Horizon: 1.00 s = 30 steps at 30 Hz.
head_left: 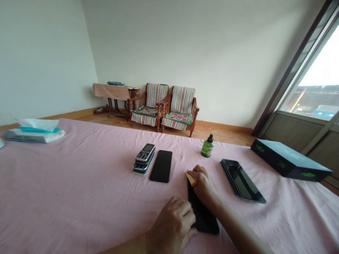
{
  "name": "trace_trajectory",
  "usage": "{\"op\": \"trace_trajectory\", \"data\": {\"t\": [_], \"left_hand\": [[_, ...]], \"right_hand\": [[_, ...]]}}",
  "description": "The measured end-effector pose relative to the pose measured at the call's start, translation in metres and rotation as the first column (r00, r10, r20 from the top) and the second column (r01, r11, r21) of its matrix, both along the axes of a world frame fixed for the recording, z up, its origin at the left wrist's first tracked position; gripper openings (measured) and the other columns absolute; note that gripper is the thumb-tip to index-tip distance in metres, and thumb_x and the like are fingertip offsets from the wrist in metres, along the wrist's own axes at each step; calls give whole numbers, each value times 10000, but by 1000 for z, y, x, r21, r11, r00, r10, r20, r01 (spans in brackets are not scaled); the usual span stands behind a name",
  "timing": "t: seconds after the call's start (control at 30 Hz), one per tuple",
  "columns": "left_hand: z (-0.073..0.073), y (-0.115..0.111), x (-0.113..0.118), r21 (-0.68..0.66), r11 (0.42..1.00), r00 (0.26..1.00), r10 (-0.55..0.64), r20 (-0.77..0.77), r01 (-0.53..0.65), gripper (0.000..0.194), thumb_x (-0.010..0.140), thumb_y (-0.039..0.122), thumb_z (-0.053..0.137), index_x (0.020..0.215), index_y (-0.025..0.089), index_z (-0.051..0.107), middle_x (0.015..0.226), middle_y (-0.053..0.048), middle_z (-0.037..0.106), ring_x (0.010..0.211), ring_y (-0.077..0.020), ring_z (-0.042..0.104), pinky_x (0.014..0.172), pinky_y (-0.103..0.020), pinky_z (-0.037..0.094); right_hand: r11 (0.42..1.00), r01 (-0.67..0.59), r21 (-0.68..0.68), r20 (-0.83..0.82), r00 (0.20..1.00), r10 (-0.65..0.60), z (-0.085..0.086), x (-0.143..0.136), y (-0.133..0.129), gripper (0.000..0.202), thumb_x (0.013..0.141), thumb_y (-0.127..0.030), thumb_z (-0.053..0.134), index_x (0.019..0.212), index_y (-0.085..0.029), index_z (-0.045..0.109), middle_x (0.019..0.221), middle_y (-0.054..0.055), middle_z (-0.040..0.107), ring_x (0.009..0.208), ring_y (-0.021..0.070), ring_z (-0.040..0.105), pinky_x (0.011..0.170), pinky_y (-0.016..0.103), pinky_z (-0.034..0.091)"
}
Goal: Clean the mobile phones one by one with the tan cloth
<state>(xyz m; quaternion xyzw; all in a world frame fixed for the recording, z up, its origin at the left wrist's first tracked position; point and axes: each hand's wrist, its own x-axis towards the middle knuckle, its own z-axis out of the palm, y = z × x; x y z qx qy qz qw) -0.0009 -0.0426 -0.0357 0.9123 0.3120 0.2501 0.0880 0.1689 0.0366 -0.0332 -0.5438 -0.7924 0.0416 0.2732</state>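
A black tablet (203, 217) lies flat on the pink tablecloth in front of me, partly covered by my hands and forearm. My right hand (203, 183) is closed on a small yellow cloth (191, 179) and presses it against the tablet's far end. My left hand (176, 222) grips the tablet's left edge with curled fingers; its fingertips are partly hidden. Left of the tablet lies a black smartphone (161, 166). Beside that phone is a stack of keypad phones (145, 154). A green spray bottle (207, 147) stands upright beyond my right hand.
Stacked tablets (243, 181) lie to the right. A black box (288, 158) sits at the table's right far edge, and a tissue pack (35, 134) at the far left. Two wooden chairs (180, 102) and a small cloth-covered table (113, 91) stand by the wall.
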Motion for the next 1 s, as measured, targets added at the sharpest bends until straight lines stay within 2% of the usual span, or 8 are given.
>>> {"op": "trace_trajectory", "data": {"t": [0.13, 0.33, 0.47, 0.57, 0.73, 1.0], "left_hand": [[0, 0, 0, -2, 1000, 1000, -3, 0, 3, 112, 840, 246, 700, 881, 179, 620, 916, -25, 611, 880, -195, 570, 816, -325, 445], [0, -1, 1, -4, 1000, 1000, 11, 27, -11, 103, 846, 247, 693, 897, 187, 626, 913, -29, 618, 880, -204, 578, 818, -339, 450], [0, -1, 1, -13, 1000, 1000, 7, 26, -6, 115, 832, 230, 708, 901, 188, 627, 922, -32, 626, 896, -211, 581, 827, -346, 452], [1, -1, 1, -17, 1000, 1000, -2, 31, 3, 117, 830, 224, 710, 905, 186, 629, 929, -35, 627, 905, -213, 584, 834, -349, 453], [2, -2, 0, -33, 999, 999, 19, 48, -18, 152, 821, 221, 721, 938, 186, 630, 941, -39, 631, 907, -217, 585, 831, -353, 455], [8, -5, 2, -88, 996, 999, 36, 39, -32, 143, 810, 189, 729, 916, 184, 633, 946, -33, 632, 918, -214, 581, 832, -344, 456]], "right_hand": [[994, 112, -12, -4, 994, -112, -4, 7, 2, 320, 721, 53, 456, 719, -173, 683, 771, 62, 521, 778, 188, 498, 686, 268, 372], [1000, 10, -26, 6, 1000, -10, 1, 2, -3, 361, 742, 59, 429, 809, -186, 685, 858, 60, 550, 844, 180, 503, 695, 245, 367], [991, 130, -30, 61, 990, -128, 6, 4, -5, 312, 720, 60, 447, 748, -155, 673, 824, 72, 538, 816, 189, 500, 679, 259, 355], [982, 186, -33, 91, 979, -182, 9, 11, -6, 292, 753, 42, 436, 742, -135, 668, 813, 84, 532, 794, 200, 497, 650, 274, 341], [987, 155, -50, 98, 984, -149, 10, 21, -14, 306, 796, 27, 419, 801, -142, 674, 801, 63, 524, 766, 180, 506, 646, 262, 345], [995, 93, -23, -11, 996, -94, -5, 30, -45, 295, 801, 3, 405, 751, -161, 645, 782, 47, 517, 688, 158, 515, 598, 249, 357]]}}
